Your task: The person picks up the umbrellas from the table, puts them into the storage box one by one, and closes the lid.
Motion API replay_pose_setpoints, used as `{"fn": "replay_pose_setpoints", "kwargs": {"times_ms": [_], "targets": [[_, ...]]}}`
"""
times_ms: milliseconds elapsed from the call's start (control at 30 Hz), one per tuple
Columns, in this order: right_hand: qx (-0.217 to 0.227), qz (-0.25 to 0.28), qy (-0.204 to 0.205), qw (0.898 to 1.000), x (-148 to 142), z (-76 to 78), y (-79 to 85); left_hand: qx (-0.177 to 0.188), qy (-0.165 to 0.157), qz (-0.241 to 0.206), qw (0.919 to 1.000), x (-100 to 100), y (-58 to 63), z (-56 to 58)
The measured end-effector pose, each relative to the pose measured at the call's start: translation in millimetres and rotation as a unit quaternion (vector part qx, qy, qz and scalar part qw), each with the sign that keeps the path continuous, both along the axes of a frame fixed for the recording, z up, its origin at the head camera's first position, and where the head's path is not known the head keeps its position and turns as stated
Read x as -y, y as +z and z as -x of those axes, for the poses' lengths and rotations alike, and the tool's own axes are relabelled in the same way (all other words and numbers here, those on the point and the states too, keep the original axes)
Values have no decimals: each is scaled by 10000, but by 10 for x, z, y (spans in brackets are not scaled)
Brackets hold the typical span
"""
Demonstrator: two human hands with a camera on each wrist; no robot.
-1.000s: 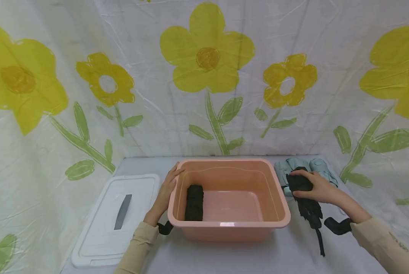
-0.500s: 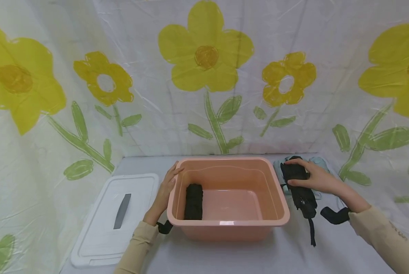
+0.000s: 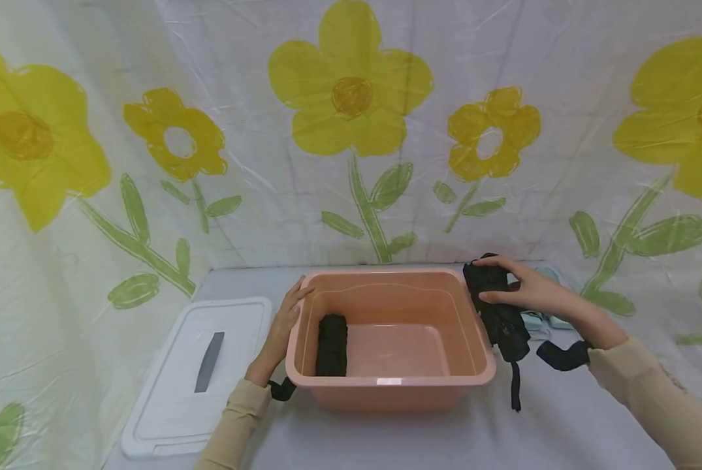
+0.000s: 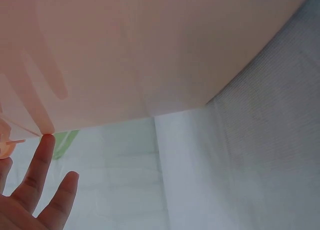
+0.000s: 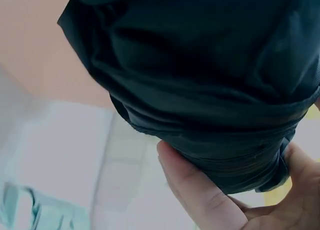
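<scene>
My right hand [image 3: 541, 290] grips a folded black umbrella [image 3: 506, 329] from above, fingers on one side and thumb on the other. The umbrella overlaps the right rim of the pink plastic tub [image 3: 388, 382] in the head view, its wrist strap dangling toward me. Close up in the right wrist view, dark folded fabric [image 5: 200, 80] fills the space over my thumb [image 5: 200, 187]. My left hand [image 3: 281, 329] rests on the tub's left rim with fingers nearly straight; one fingertip touches its outer wall in the left wrist view. Inside the tub, a black rolled bundle [image 3: 332, 346] lies along the left wall.
A white lid [image 3: 168, 378] with a grey handle lies left of the tub on the pale tablecloth. Light blue folded cloth-like items [image 3: 541, 321] sit at the back right, partly behind my right hand. A flower-printed curtain [image 3: 351, 196] hangs at the table's far edge.
My right hand has carried the umbrella up and left, away from the light blue items to the tub's right rim. The left hand has stayed on the rim.
</scene>
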State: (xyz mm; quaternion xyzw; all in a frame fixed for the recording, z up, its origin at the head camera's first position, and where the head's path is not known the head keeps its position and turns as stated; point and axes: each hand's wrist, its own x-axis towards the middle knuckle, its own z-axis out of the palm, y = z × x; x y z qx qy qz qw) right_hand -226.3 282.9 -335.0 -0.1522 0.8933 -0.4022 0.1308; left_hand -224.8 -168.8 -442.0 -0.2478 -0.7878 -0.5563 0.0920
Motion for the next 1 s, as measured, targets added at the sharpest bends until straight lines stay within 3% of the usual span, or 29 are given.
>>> {"fn": "replay_pose_setpoints", "kwargs": {"times_ms": [300,433,767,1000], "targets": [[-13,2,183,9998,224,70,67,-8,-32,-56,10000,17,-46,17],[181,26,288,9994,345,88,81,-26,-43,-47,10000,25,-61,24],[557,302,722,9954,605,172,-69,-54,3,83,10000,24,-79,50],[500,138,801,9954,773,221,-105,-97,2,6,10000,81,-270,177]]}}
